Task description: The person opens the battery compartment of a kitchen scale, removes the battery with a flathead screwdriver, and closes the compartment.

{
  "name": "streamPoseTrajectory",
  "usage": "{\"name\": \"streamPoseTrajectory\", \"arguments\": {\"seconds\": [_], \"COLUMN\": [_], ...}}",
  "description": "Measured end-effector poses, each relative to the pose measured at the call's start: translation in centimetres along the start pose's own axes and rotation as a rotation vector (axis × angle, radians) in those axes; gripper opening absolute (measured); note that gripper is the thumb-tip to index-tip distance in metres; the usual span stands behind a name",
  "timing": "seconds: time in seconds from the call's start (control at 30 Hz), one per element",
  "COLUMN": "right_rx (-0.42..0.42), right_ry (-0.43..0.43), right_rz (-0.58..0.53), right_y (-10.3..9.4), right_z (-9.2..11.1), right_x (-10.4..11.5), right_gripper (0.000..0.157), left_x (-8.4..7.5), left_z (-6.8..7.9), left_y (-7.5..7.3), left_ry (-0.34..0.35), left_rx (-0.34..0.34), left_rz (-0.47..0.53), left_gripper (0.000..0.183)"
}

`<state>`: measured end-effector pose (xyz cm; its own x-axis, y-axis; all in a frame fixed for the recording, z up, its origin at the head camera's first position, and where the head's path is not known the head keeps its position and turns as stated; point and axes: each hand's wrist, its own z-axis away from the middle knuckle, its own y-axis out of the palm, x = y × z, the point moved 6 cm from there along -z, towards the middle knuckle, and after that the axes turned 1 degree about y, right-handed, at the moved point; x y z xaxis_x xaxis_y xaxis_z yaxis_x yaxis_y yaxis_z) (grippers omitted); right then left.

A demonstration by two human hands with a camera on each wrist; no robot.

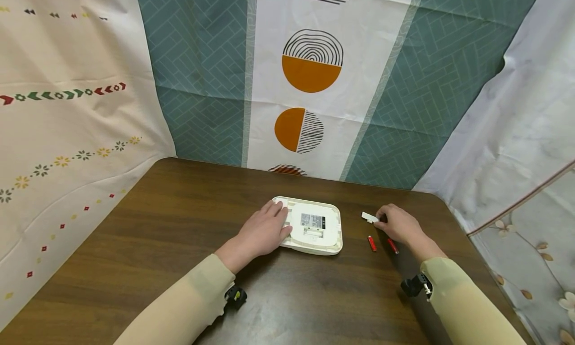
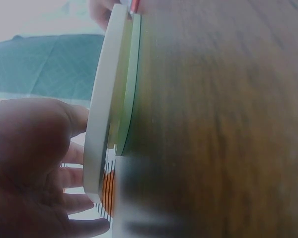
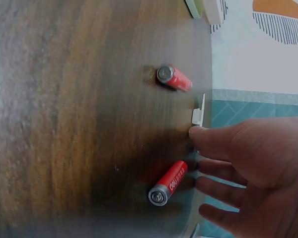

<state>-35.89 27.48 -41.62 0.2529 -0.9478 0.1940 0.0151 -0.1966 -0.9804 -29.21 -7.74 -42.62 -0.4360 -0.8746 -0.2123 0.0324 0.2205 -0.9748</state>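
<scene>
A white, flat device with rounded corners (image 1: 332, 230) lies on the table with its label and uncovered battery slot facing up. My left hand (image 1: 265, 228) rests on its left end, the fingers laid over the top and the thumb near the front edge. The left wrist view shows the device's pale side edge (image 2: 103, 104) beside the palm. To the right, my right hand (image 1: 398, 222) pinches one end of a small white battery cover (image 1: 368, 216) between thumb and forefinger. Close to that hand lie a red battery (image 1: 372, 243) and another red battery (image 1: 393, 245).
The dark wooden table (image 1: 188, 210) extends around the device. A patterned curtain (image 1: 202, 75) hangs behind its far edge, with pale cloths (image 1: 67, 150) at the left and right sides. A black strapped camera (image 1: 235, 295) sits at the left wrist.
</scene>
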Motion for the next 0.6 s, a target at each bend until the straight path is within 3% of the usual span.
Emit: {"name": "streamPoseTrajectory", "arguments": {"seconds": [0.23, 0.6], "right_rx": [0.007, -0.081], "right_ry": [0.072, 0.049], "right_rz": [0.006, -0.007], "right_y": [-0.1, -1.0], "right_z": [0.4, 1.3], "right_x": [0.0, 2.1], "right_gripper": [0.022, 0.020], "left_x": [0.0, 0.2], "left_z": [-0.1, -0.3], "left_y": [0.1, 0.4], "left_ry": [0.000, -0.011], "left_rx": [0.004, 0.015], "left_rz": [0.004, 0.009], "left_gripper": [0.063, 0.063]}}
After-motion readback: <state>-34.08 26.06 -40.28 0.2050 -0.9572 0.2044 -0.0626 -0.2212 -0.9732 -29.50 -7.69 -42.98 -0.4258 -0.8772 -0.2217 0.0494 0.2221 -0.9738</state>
